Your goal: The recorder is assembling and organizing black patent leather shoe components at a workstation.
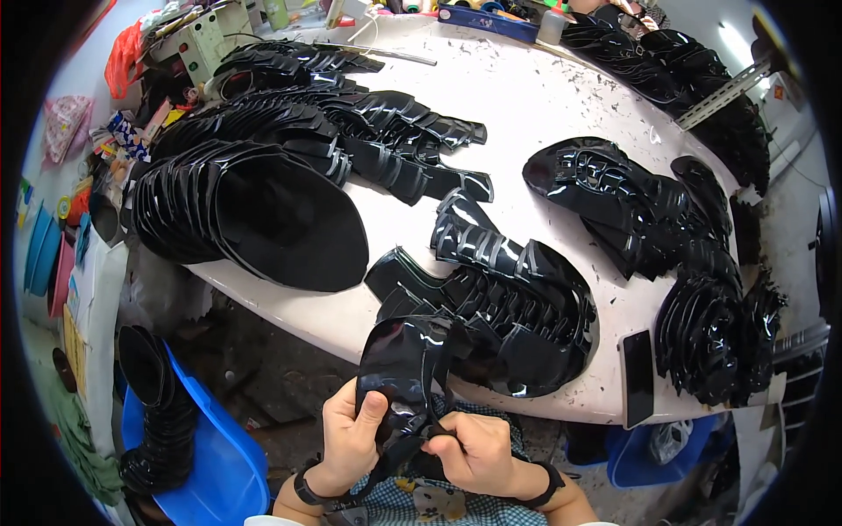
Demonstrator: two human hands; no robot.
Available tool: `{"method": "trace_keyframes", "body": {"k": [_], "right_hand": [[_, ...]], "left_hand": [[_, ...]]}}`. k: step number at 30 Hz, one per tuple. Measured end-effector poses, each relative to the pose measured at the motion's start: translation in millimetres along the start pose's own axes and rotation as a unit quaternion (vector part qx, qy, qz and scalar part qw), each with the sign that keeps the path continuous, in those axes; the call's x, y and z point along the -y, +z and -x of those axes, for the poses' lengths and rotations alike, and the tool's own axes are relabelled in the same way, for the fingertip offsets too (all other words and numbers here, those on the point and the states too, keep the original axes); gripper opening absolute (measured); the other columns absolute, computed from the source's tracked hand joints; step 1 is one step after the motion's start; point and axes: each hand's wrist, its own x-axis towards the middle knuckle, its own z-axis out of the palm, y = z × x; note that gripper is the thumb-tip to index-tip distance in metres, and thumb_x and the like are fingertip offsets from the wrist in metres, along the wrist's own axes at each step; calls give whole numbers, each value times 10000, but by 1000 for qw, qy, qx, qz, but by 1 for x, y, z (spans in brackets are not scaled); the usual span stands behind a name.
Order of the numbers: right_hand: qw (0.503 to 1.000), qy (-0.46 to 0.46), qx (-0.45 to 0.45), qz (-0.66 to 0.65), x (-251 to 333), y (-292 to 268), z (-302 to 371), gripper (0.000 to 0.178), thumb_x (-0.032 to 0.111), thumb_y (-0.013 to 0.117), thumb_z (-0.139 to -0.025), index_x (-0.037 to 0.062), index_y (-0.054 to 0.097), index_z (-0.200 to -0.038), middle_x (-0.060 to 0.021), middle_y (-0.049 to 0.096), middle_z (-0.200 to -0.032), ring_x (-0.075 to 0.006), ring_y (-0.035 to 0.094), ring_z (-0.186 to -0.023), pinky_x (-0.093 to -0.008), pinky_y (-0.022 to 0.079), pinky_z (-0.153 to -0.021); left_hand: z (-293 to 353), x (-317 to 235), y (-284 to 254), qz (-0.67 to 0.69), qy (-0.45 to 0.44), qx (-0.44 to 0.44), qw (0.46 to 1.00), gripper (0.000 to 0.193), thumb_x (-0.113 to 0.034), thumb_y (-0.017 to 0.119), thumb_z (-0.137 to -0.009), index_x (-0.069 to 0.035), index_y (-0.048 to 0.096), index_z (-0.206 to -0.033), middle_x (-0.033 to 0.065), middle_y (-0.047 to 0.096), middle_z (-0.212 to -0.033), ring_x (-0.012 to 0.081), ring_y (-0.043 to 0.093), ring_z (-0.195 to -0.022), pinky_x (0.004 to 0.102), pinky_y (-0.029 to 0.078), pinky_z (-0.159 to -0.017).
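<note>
A glossy black shoe upper piece [395,355], curved and folded over, is between my two hands at the table's near edge. My left hand [349,434] grips its left side, thumb lying on the shiny face. At its lower right edge, the fingers of my right hand [478,449] pinch the black material. Just beyond lies a heap of overlapping black shoe uppers [535,302], partly behind the held piece. To the left stands a fanned stack of black uppers [294,219] with a broad rounded front face.
The white table [491,96] has dark scraps scattered over it. More black uppers [596,175] lie at the right, near a phone [638,379]. A blue tub [206,430] with black pieces stands at lower left; another blue container [645,460] is under the table's right side.
</note>
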Motion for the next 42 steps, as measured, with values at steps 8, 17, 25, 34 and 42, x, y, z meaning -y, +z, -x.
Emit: {"method": "trace_keyframes", "body": {"k": [8,17,25,34,42], "right_hand": [[972,119,70,-191,-4,-12,-7,146,74,645,-736,-22,535,-743,-58,532,-658,-99,486,-537,-215,372,-487],[926,122,132,-332,-2,-22,-20,133,18,611,-771,-47,527,-850,-13,506,-737,-47,435,-623,-181,342,-528],[866,177,231,-407,-7,-21,-41,194,21,590,-789,-39,518,-958,-22,537,-833,-64,481,-739,-206,396,-657],[984,-130,69,97,23,31,-121,407,30,639,-685,2,493,-1063,-131,508,-985,-201,584,-757,-267,486,-644],[984,-90,-1,155,-3,116,-199,175,37,488,-782,-3,500,-952,-162,613,-789,-315,602,-667,-386,485,-585]], "left_hand": [[5,-27,-7,-116,-44,102,987,240,-171,601,-816,37,579,-933,33,593,-798,61,515,-729,197,413,-607],[2,-25,-26,-236,148,145,949,384,-358,716,-678,6,602,-727,81,558,-668,192,538,-620,260,398,-555],[-32,-5,-56,-386,222,-88,891,203,88,577,-670,16,576,-860,70,526,-730,128,546,-656,207,428,-572],[-65,-51,-78,-401,285,-308,814,127,17,649,-700,17,606,-820,29,510,-628,55,458,-488,173,351,-445],[-128,-49,-93,-400,345,-343,777,128,-9,629,-752,65,583,-845,26,553,-694,35,519,-589,164,417,-501]]}}
